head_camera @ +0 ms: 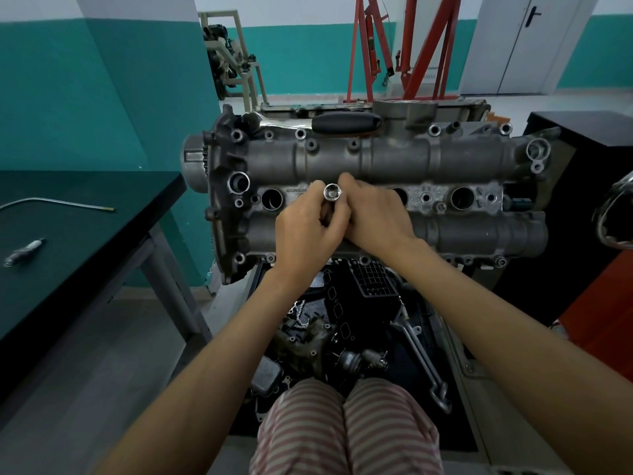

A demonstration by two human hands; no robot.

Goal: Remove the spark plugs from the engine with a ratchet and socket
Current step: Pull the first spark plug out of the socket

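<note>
A spark plug [24, 252] lies on the dark surface [102, 214] at far left, well apart from the engine [376, 159]. Over the engine's middle, the left hand [305, 228] has its grip curled around a socket [331, 192], open end up. The right hand [373, 214] touches it, fingers curled alongside. A ratchet [329, 123] rests along the engine's far edge.

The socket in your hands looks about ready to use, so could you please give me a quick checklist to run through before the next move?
1. Socket held by both hands, left hand and right hand: ok.
2. Socket's open end free of debris: cannot tell.
3. Ratchet attached to socket: not ok, it lies on the engine's far side.
4. Plug wells uncovered: ok.
5. Spark plug set aside on the table: ok.
</note>
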